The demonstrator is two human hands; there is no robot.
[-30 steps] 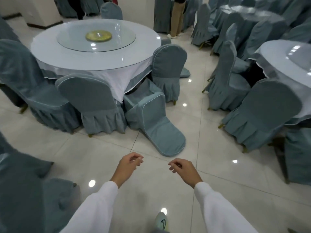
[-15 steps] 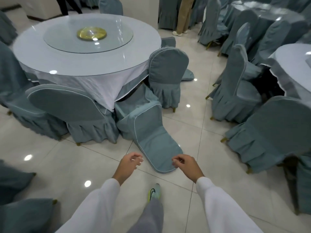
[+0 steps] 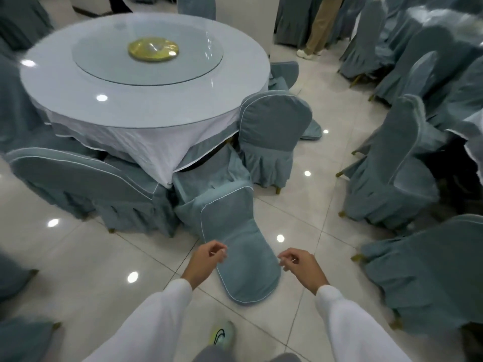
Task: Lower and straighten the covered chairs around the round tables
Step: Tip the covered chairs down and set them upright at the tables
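**Hidden and cut off**

Legs of tipped chair (image 3: 235,246) concealed under tablecloth (image 3: 146,150). Bystander in tan trousers (image 3: 320,24) cut at top edge, above thigh. Right-hand table (image 3: 475,126) cropped by frame edge. Chairs at left edge (image 3: 15,105) smeared by blur. Shoe (image 3: 222,335) partly covered by own trouser leg.

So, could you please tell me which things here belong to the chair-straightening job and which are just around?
Job:
- tipped chair, back on the floor
- upright chair beside it
- round table
- left hand and right hand, both holding nothing

Just around:
- glass turntable
- gold disc
- bystander's legs
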